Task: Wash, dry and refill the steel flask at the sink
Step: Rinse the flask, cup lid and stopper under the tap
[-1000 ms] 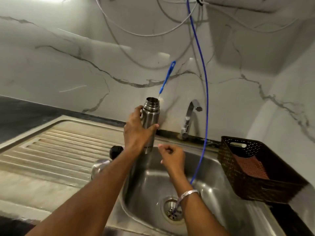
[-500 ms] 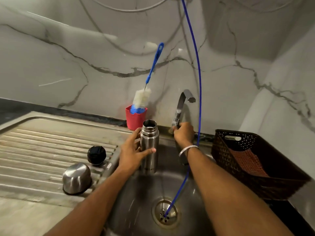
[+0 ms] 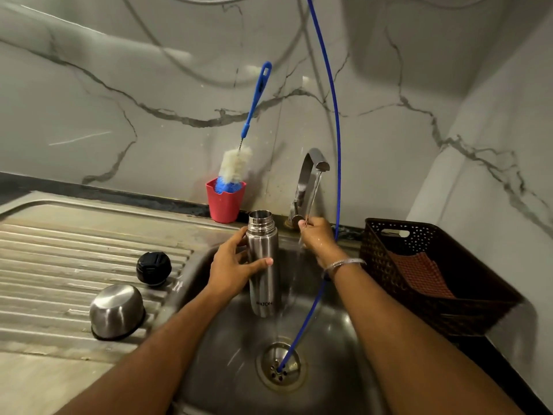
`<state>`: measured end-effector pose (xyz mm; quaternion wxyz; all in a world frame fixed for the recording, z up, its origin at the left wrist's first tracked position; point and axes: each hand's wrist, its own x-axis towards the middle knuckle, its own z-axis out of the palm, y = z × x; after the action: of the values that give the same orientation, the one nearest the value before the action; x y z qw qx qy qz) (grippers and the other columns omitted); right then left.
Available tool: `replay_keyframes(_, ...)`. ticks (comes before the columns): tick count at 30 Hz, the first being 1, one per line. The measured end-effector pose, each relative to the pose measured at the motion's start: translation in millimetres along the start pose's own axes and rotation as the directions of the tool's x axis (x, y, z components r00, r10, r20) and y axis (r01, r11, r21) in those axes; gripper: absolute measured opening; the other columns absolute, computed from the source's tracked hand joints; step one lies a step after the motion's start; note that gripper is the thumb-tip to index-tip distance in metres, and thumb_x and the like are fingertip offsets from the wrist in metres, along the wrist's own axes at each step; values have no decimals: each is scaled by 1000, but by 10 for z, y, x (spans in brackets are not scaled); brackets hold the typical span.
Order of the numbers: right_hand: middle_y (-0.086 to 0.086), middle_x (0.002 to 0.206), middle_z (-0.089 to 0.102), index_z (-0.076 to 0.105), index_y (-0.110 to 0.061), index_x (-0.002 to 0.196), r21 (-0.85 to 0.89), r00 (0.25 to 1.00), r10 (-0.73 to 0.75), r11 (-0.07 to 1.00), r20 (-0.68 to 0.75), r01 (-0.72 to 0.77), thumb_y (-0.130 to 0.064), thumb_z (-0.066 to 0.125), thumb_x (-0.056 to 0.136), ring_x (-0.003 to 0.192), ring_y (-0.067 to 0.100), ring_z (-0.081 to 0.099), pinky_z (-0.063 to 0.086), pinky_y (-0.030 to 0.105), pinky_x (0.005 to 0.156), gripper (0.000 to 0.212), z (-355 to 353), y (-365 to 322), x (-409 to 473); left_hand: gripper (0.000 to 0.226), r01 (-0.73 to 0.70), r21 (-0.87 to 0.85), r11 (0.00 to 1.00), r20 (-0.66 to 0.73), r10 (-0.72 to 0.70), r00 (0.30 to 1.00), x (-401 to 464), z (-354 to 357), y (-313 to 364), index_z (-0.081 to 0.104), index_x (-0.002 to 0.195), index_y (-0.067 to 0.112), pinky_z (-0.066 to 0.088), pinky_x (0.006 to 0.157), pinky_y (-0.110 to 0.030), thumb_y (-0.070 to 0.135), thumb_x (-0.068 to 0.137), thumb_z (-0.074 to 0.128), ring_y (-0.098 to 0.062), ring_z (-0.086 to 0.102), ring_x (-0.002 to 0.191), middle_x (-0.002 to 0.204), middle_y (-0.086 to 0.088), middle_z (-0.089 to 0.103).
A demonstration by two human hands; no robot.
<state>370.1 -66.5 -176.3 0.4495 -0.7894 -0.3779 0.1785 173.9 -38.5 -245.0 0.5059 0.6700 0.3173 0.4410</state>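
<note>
The steel flask (image 3: 263, 265) stands upright and uncapped over the sink (image 3: 344, 339); my left hand (image 3: 230, 271) grips its body from the left. My right hand (image 3: 317, 238) is at the base of the tap (image 3: 308, 175), fingers curled on its lever. Water runs from the spout, over this hand and down toward the drain (image 3: 279, 366), just right of the flask. The flask's black stopper (image 3: 154, 268) and steel cup lid (image 3: 116, 316) lie on the drainboard (image 3: 59, 250) to the left.
A red cup (image 3: 224, 202) holding a bottle brush (image 3: 236, 164) stands behind the flask by the wall. A blue hose (image 3: 336, 130) hangs down into the drain. A dark basket (image 3: 449, 310) with a cloth (image 3: 419, 274) sits right of the sink.
The flask came down from in front of the wall to just above the basin. My right hand went to the tap's base, and water now flows from the spout.
</note>
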Motion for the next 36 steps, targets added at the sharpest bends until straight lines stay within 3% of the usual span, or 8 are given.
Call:
replay_keyframes(6, 9, 96, 72, 65, -15, 113, 323, 923, 206, 893, 326, -314, -55, 37, 105, 87, 22, 69, 53, 32, 69, 49, 75, 159, -815, 62, -15, -33, 999, 80, 18, 997, -69, 141, 92, 56, 138, 19, 58, 95, -30, 19, 82, 84, -17, 67, 115, 126, 3, 66)
replay_keyframes(10, 3, 107, 76, 64, -29, 125, 349, 921, -23, 929, 388, -124, -62, 57, 92, 98, 19, 73, 59, 37, 89, 47, 43, 391, -937, 53, 25, -91, 996, 108, -15, 994, -101, 173, 183, 59, 135, 20, 62, 88, -37, 21, 87, 81, -20, 72, 107, 119, -3, 72)
replay_keyframes(13, -5, 111, 74, 59, -46, 122, 359, 891, -125, 932, 438, -46, -40, 77, 85, 103, 15, 71, 58, 34, 91, 42, -29, 537, -991, 65, 91, -168, 981, 170, -62, 983, -125, 178, 193, 58, 137, 17, 59, 92, -48, 33, 80, 85, -28, 72, 111, 121, -9, 73)
replay_keyframes(17, 1, 110, 69, 51, -26, 131, 261, 908, -131, 965, 398, 24, -15, 85, 77, 98, 17, 69, 58, 24, 76, 65, -36, 603, -1016, 53, 166, -142, 976, 211, -134, 968, -166, 317, 239, 54, 140, 13, 58, 95, -53, 17, 92, 75, -31, 72, 110, 119, -14, 73)
replay_keyframes(24, 2, 100, 76, 67, -22, 113, 367, 973, -196, 919, 120, 140, -7, 83, 72, 90, 15, 74, 62, 36, 82, 47, -17, 652, -1018, 144, 243, 33, 969, 364, -238, 900, 70, 835, 591, -15, 157, 48, 47, 110, -54, 27, 64, 94, -31, 48, 135, 156, -7, 34)
replay_keyframes(27, 6, 94, 75, 65, -21, 103, 391, 975, -160, 916, 154, 88, -5, 83, 70, 86, 21, 74, 63, 39, 78, 41, -106, 585, -1034, 98, 141, 4, 990, 183, -140, 973, 240, 931, 809, 24, 158, 24, 53, 100, -43, 28, 82, 85, -23, 58, 117, 133, -4, 51)
replay_keyframes(30, 5, 91, 72, 61, -23, 101, 373, 963, -185, 922, 194, 102, -6, 86, 70, 80, 20, 72, 63, 33, 71, 43, -151, 536, -1059, 42, 187, -46, 981, -34, -189, 981, 440, 943, 868, 61, 122, 18, 60, 86, -43, 40, 90, 76, -21, 70, 92, 108, -7, 70)
replay_keyframes(36, 19, 99, 73, 59, -18, 110, 454, 937, -89, 888, 337, -79, -9, 81, 72, 81, 30, 72, 63, 43, 72, 45, -272, 484, -1080, 56, 430, -133, 893, 121, -415, 901, 608, 913, 906, 63, 118, 12, 61, 86, -46, 44, 78, 85, -30, 72, 97, 110, -15, 72)
